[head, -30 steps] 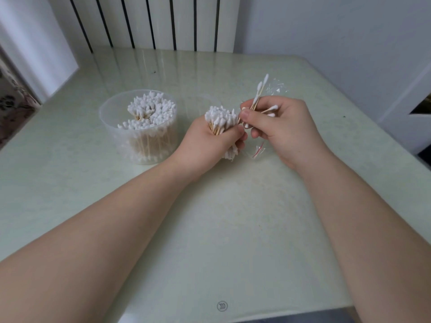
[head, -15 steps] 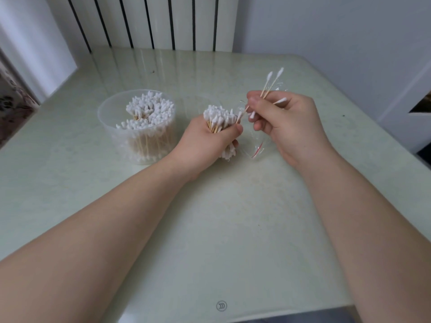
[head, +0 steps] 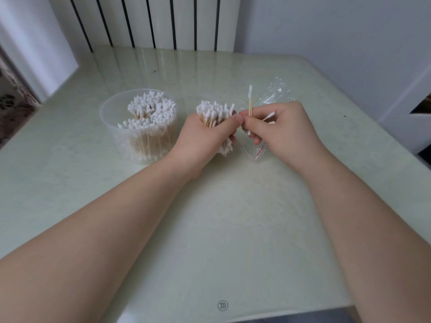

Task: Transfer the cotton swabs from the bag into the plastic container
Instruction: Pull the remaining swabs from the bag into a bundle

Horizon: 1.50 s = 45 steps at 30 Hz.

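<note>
A round clear plastic container (head: 109, 127) stands at mid-left on the table, packed with upright cotton swabs. My left hand (head: 203, 141) grips a thick bundle of cotton swabs (head: 214, 111) just right of the container, tips up. My right hand (head: 282, 134) pinches a few loose swabs (head: 250, 102), one pointing straight up, close to the bundle. The crumpled clear bag (head: 277, 94) lies behind and under my right hand, with a red strip showing at its near end.
The pale green table (head: 221, 229) runs to a near edge at the bottom and a right edge by the wall. A white radiator (head: 151, 22) stands behind the table. A patterned fabric shows at the far left.
My right hand has brought its few swabs left, close to the bundle in my left hand, and turned them more upright. The bag behind it is more exposed.
</note>
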Motion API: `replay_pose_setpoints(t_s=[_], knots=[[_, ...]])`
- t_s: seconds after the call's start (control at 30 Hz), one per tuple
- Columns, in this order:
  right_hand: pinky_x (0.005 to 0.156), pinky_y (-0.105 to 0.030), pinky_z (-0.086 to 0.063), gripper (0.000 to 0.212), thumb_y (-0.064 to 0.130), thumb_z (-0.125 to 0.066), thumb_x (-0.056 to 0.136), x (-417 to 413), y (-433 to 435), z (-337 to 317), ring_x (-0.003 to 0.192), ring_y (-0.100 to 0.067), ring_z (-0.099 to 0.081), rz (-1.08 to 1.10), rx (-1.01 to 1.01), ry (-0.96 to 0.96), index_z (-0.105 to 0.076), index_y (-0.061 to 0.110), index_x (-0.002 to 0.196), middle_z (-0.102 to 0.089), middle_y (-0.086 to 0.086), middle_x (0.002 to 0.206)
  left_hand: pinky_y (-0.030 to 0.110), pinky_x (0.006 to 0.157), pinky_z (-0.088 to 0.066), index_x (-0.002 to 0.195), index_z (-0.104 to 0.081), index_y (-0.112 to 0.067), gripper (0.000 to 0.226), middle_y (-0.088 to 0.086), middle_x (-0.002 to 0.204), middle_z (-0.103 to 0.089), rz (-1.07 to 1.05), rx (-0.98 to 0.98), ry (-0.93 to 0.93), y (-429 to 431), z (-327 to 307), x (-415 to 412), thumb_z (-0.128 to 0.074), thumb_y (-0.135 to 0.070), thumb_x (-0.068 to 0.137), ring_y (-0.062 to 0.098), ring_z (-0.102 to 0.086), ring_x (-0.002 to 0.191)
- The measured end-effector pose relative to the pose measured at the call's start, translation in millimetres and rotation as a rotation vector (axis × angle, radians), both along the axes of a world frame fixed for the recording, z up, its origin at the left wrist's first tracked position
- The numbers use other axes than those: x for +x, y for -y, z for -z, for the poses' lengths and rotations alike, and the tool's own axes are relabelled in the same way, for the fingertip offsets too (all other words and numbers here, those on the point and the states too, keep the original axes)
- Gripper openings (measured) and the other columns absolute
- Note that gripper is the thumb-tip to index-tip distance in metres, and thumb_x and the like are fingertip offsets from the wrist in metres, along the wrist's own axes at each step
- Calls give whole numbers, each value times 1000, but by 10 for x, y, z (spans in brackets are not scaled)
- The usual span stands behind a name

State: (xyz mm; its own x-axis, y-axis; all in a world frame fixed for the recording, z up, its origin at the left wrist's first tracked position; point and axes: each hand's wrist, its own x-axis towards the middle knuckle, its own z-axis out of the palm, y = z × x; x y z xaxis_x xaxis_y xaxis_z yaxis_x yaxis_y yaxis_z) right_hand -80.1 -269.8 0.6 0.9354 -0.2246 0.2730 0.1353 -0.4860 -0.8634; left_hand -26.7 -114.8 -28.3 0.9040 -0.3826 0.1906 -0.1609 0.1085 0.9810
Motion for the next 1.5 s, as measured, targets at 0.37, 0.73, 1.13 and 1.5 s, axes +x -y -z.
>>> replay_pose_setpoints(t_s=[0.37,0.73,1.13,1.5], knots=[[64,-26,-48,10,22,-74,85,-41,-50,40,65,-14,-60,-101,-347,-82,-76,29,78,-67,-3,70,44,72,-54,66,-70,-18,14,9,73,-70,-184,-38,-50,30,33,23,-70,-20,81,30,-68,74],[60,-25,-54,18,-1,-73,86,-31,-61,-62,67,-15,-66,-99,231,-73,-74,15,95,-76,-13,81,53,86,-58,73,-76,-20,18,4,81,-76,-169,-35,-83,19,2,29,-64,-26,85,26,-73,86],[79,-19,-49,57,6,-75,80,-47,-77,27,64,-2,-53,-56,-112,-54,-62,30,131,-74,-6,73,67,94,-51,102,-68,5,34,35,108,-66,41,21,-55,-26,-12,-34,-76,-22,82,33,-69,95],[107,-28,-36,113,45,-89,64,-63,-21,39,142,-8,-29,-240,-528,-24,-24,37,156,-24,23,154,30,56,-50,89,-60,-7,11,8,68,-63,135,-76,-249,-70,-149,-59,-58,-2,98,20,-61,59]])
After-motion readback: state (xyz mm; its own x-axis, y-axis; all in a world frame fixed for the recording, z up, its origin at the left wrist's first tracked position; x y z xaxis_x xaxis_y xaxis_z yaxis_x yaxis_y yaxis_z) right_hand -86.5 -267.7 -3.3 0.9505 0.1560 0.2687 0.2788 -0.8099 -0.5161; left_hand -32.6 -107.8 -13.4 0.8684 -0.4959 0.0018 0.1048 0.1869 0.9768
